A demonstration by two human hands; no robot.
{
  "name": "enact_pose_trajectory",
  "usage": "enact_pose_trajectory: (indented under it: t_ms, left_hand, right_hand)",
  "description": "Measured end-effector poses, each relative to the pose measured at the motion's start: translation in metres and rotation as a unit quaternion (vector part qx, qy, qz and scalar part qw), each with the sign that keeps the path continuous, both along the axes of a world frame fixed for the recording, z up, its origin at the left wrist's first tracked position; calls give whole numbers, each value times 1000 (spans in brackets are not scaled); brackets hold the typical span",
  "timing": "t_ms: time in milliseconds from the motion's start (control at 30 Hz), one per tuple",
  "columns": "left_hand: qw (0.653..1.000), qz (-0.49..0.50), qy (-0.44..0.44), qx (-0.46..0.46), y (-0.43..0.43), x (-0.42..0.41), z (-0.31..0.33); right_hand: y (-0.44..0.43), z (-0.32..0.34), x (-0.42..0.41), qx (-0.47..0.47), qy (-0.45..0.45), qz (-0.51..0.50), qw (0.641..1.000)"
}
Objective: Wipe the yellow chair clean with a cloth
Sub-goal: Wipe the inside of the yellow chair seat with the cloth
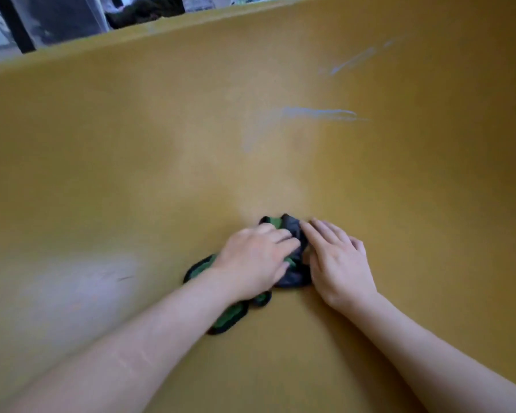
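Yellow chair [399, 180] plastic fills almost the whole frame, its smooth curved surface rising to an upper rim that runs from the left edge up toward the top centre. A bunched cloth [292, 275], green with black edging and a dark grey part, lies on this surface in the lower centre of the frame. The left hand [255, 262] sits on top of the cloth, palm down, its fingers bent over the crumpled grey part and gripping it against the chair. The right hand [338, 263] lies just beside it to the right, palm down with fingers nearly straight and slightly spread, the index finger touching the cloth's grey folds. Both bare forearms reach in from the bottom corners. Whitish streaks [319, 113] mark the chair in the upper right of the frame, and a pale patch [81, 281] shows at lower left. Beyond the rim, in the upper left corner, blurred dark clutter [137, 10] is visible.
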State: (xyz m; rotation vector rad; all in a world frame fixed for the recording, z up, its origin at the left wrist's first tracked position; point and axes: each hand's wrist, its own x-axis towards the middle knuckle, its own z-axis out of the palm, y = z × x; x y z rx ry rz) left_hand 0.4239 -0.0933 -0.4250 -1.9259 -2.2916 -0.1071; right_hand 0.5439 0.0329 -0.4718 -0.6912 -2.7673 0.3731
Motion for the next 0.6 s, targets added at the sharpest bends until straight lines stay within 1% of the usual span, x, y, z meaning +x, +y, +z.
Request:
enact_pose_trajectory:
  t_ms: [67,100,133,167,200,233,267,333,367,400,433,467,500,533,567,600]
  left_hand:
    - [991,74,108,14,-4,-61,30]
    - [981,132,134,50,-10,-93,44]
    - [966,194,137,104,-16,-119,56]
    - [950,241,101,171,-17,-127,60]
    - [939,264,64,213,-12,-119,55]
    - [941,255,34,221,-1,-100,41]
    - [954,219,9,202,11,-71,23]
    - [991,100,-40,78,25,-3,-11]
    - [997,54,-48,19,26,16,-17]
    - [999,23,-47,-7,25,14,-17]
    - [999,24,-32,-13,20,-2,-7]
    - [999,42,8,-19,12,-25,8]
    - [996,56,62,7,3,-54,22]
    - [986,90,131,53,-10,-87,41]
    - [965,140,192,112,-24,-118,61]
    - [941,192,226,164,-34,-138,76]
  right_hand:
    - [-2,1,1,9,-39,30,999]
    - [-1,2,2,5,-52,34,998]
    - [-1,2,2,3,-55,32,998]
    - [0,1,3,5,-48,27,998]
    - [0,-1,4,11,-37,24,999]
    - [0,-2,3,20,-30,21,999]
    - [1,0,0,33,-20,16,999]
    - [9,3,-6,83,10,-7,996]
    - [18,8,-10,96,16,-28,995]
    - [28,11,-11,100,13,-44,994]
    - [36,12,-11,100,-7,-50,994]
    - [41,10,-9,94,-35,-45,994]
    - [43,6,-6,92,-58,-32,994]
    - [44,4,-4,92,-79,-15,992]
    - [43,3,-4,90,-101,-2,991]
    - [44,3,-4,83,-117,4,990]
